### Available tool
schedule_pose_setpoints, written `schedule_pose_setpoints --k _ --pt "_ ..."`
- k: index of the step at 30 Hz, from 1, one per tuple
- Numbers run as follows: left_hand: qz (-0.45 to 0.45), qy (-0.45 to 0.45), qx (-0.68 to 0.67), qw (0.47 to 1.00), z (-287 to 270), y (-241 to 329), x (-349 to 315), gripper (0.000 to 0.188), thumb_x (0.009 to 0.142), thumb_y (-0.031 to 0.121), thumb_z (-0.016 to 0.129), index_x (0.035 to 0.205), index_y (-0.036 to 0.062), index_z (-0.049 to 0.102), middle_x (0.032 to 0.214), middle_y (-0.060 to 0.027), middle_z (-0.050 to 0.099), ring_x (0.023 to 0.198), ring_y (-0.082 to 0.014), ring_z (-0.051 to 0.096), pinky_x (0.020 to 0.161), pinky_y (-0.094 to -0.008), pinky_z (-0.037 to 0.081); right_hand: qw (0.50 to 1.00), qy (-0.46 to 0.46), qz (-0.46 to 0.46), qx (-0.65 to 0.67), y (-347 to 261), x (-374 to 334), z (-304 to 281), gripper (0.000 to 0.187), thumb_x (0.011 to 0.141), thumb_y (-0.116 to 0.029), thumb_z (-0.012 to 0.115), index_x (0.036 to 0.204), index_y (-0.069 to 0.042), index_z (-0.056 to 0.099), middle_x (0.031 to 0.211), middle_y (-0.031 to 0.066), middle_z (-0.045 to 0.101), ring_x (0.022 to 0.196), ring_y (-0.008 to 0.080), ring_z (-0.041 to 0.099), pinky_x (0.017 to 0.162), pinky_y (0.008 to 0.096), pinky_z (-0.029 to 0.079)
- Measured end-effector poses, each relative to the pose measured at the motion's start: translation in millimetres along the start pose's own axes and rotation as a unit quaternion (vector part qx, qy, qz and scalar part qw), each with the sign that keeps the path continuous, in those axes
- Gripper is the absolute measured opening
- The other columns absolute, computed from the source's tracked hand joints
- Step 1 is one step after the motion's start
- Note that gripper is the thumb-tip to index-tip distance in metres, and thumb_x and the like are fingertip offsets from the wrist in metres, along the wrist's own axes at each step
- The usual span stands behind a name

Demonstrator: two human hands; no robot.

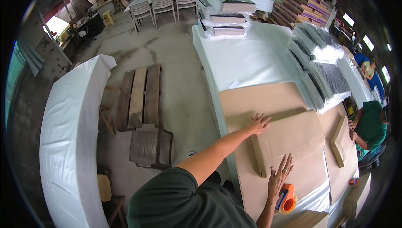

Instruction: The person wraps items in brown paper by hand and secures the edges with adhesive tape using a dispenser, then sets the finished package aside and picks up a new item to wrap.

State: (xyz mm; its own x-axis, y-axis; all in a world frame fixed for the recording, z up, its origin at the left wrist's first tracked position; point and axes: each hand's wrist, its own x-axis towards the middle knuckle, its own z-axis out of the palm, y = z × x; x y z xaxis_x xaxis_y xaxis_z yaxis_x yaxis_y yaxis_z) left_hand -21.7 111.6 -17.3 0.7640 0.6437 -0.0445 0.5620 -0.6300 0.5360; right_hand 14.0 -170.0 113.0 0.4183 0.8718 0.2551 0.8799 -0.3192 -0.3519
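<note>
A flat brown cardboard box [295, 138] with clear tape across it rests on a large sheet of brown cardboard [238, 102] on the covered table. My left hand [258, 124] lies with fingers spread at the box's far left corner. Beside the box's near edge, my right hand [279, 174] is raised with its fingers stretched out and nothing in them; a ring shows on one finger. An orange and blue tape dispenser [289, 203] with a roll of clear tape sits on the table right by my right wrist.
Plastic-wrapped stacks of dark panels [322, 66] stand at the table's right. A co-worker in a green shirt [372, 123] handles a narrow carton [340, 142] there. Left are a white-covered table [69, 140], a wooden bench [138, 98] and a brown plastic stool [150, 146].
</note>
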Motion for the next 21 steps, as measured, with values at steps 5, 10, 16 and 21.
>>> schedule_pose_setpoints --k 5,10,16,21 --pt "-0.002 0.030 0.021 0.999 -19 -111 -42 0.055 0.098 0.037 0.038 0.148 0.0160 0.030 0.155 -0.0110 0.022 0.143 -0.0366 0.016 0.113 -0.0565 0.019 0.996 0.082 -0.023 -0.029 -16 48 37 0.072 0.090 -0.027 0.053 0.151 -0.008 0.019 0.157 0.0126 0.017 0.145 0.0297 0.014 0.117 0.0516 0.004" --pt "-0.007 0.203 0.052 0.978 -32 -193 -143 0.055 0.096 0.026 0.049 0.146 0.0104 0.030 0.152 -0.0149 0.027 0.142 -0.0340 0.020 0.113 -0.0511 0.023 0.981 -0.075 0.083 -0.159 33 40 104 0.073 0.091 -0.027 0.053 0.152 -0.012 0.017 0.159 0.0084 0.014 0.146 0.0239 0.013 0.117 0.0499 0.005" --pt "-0.599 0.068 -0.082 0.794 12 -337 -401 0.072 0.085 0.021 0.059 0.148 0.0157 0.025 0.150 -0.0189 0.026 0.139 -0.0416 0.022 0.109 -0.0587 0.024 0.977 -0.101 0.091 -0.167 27 39 111 0.066 0.094 -0.028 0.046 0.152 -0.017 0.019 0.159 0.0053 0.014 0.146 0.0221 0.012 0.117 0.0486 0.004" --pt "-0.733 -0.143 -0.211 0.631 9 -361 -544 0.082 0.087 0.031 0.060 0.152 0.0171 0.011 0.156 -0.0207 0.008 0.143 -0.0428 0.009 0.112 -0.0616 0.014 0.984 -0.085 0.063 -0.143 42 36 109 0.064 0.092 -0.029 0.044 0.151 -0.016 0.024 0.159 0.0061 0.017 0.146 0.0226 0.014 0.117 0.0495 0.004"
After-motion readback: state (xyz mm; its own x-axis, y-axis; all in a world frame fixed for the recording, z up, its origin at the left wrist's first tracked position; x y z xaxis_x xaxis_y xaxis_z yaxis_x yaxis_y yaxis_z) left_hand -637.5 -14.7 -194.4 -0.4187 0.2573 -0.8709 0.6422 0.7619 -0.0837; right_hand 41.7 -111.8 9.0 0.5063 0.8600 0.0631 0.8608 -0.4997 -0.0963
